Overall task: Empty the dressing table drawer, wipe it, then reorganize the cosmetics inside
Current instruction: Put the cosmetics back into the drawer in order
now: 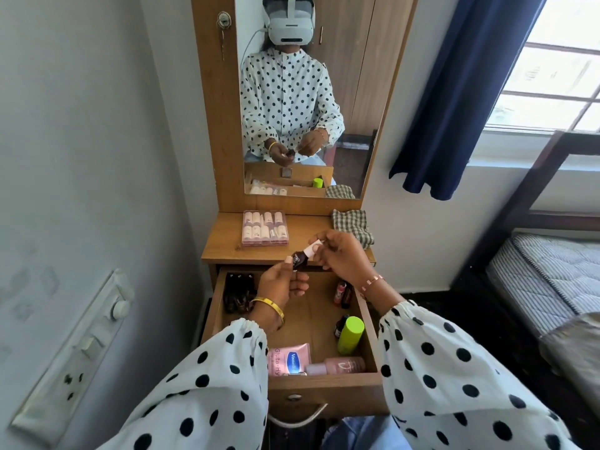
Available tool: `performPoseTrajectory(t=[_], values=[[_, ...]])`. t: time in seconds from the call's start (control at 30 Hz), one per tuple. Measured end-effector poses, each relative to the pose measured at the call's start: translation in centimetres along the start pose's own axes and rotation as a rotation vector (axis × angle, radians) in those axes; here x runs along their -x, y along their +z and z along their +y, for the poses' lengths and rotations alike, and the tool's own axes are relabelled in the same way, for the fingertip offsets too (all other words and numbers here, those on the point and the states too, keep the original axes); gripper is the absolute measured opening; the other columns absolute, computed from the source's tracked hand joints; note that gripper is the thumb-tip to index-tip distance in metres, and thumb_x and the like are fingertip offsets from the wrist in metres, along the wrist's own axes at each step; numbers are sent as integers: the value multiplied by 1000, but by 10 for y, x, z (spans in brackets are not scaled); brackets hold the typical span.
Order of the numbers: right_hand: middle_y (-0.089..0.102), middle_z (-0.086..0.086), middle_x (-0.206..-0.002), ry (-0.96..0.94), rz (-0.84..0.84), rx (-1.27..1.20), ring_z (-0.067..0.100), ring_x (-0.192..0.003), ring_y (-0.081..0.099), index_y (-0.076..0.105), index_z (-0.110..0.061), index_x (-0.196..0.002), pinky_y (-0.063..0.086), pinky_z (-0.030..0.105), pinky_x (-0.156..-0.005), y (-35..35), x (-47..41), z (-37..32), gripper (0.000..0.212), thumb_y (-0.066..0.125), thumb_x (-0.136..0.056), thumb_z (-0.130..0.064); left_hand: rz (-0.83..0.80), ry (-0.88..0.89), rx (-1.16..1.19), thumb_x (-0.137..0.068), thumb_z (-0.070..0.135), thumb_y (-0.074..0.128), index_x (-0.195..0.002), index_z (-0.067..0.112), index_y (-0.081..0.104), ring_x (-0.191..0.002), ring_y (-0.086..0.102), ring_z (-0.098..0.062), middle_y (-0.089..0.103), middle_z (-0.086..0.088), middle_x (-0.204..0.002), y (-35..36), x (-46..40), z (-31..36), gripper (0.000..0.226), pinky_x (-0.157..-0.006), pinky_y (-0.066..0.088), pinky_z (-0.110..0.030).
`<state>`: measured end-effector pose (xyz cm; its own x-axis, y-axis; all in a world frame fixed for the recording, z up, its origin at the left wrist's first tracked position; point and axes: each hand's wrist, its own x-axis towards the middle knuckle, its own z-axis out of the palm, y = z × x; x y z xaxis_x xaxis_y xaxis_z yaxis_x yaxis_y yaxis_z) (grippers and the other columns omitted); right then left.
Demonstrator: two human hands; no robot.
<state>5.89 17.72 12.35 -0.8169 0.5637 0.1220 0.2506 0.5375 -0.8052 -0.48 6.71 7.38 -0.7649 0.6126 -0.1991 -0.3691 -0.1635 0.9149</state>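
1. Presently both hands hold one small dark bottle above the open drawer: left hand grips the body, right hand pinches its white cap.
2. Judged step: reorganizing. Cosmetics already lie inside: dark bottles at 10 o'clock, green bottle at 3 o'clock, pink tube and pink bottle at 6 o'clock.
3. Next move calls for seating the cap, then lowering the bottle upright.
4. Open room: the drawer's centre floor. Its rear edge sits under the tabletop lip; the checked cloth and pink case rest above at 12 o'clock.
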Motion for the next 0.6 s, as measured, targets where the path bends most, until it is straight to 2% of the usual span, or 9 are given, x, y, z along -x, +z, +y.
performPoseTrajectory(t=[0.07,0.17,0.27,0.3,0.4,0.47,0.5,0.53,0.6], values=[[59,7,-69,80,-10,-71,15,-58,53,61,-6,-93,47,19,-53,-9,-3,9,17,47,-91,4,-45,-19,-107,-99,18,36,-82,13,55,-34,55,-3,62,3,-43,0,4,-6,26,-39,44,-14],[62,25,-81,114,54,3,22,-62,51,54,-21,-69,44,28,-56,-16,-7,26,30,54,-87,3,-60,-59,-250,-98,19,38,-84,13,59,-36,54,-1,61,4,-51,-7,8,-23,26,-41,43,-14],[50,4,-64,190,42,181,13,-60,43,41,-24,-58,34,10,-52,-18,-2,42,39,56,-87,-2,-10,-91,-330,-98,15,38,-82,12,58,-33,51,1,57,-4,-62,-17,12,-44,25,-39,39,-12],[49,-1,-64,200,33,218,12,-62,43,38,-23,-57,34,8,-50,-18,0,47,41,55,-87,-2,-1,-105,-343,-98,13,38,-80,12,57,-31,50,1,56,-5,-63,-20,13,-50,26,-37,38,-12],[69,6,-97,210,-3,320,14,-81,51,37,-25,-55,35,12,-57,-12,-3,63,42,55,-85,-2,12,-145,-372,-97,10,38,-76,14,56,-29,47,1,54,-5,-63,-25,13,-61,29,-35,35,-10],[68,9,-105,217,-12,377,16,-83,53,55,-20,-65,42,18,-63,-8,-5,68,26,55,-85,-3,23,-151,-377,-97,8,38,-74,15,56,-29,47,2,54,-5,-62,-26,11,-63,30,-35,35,-10],[68,11,-103,220,-13,407,17,-83,55,64,-15,-78,46,22,-67,-6,-8,69,16,54,-85,-4,29,-153,-386,-97,8,39,-74,15,56,-29,47,2,55,-4,-62,-26,10,-64,30,-35,35,-10],[67,12,-101,221,-17,438,19,-82,56,66,-12,-91,49,26,-69,-3,-10,71,15,54,-85,-5,32,-159,-397,-96,7,40,-73,16,57,-30,47,2,55,-4,-61,-27,9,-66,30,-35,36,-10],[67,12,-95,205,-36,486,20,-78,58,64,-10,-99,51,30,-69,3,-12,72,18,52,-86,-6,37,-174,-411,-96,7,40,-73,16,57,-32,47,1,55,-4,-61,-30,8,-68,30,-35,37,-10]])
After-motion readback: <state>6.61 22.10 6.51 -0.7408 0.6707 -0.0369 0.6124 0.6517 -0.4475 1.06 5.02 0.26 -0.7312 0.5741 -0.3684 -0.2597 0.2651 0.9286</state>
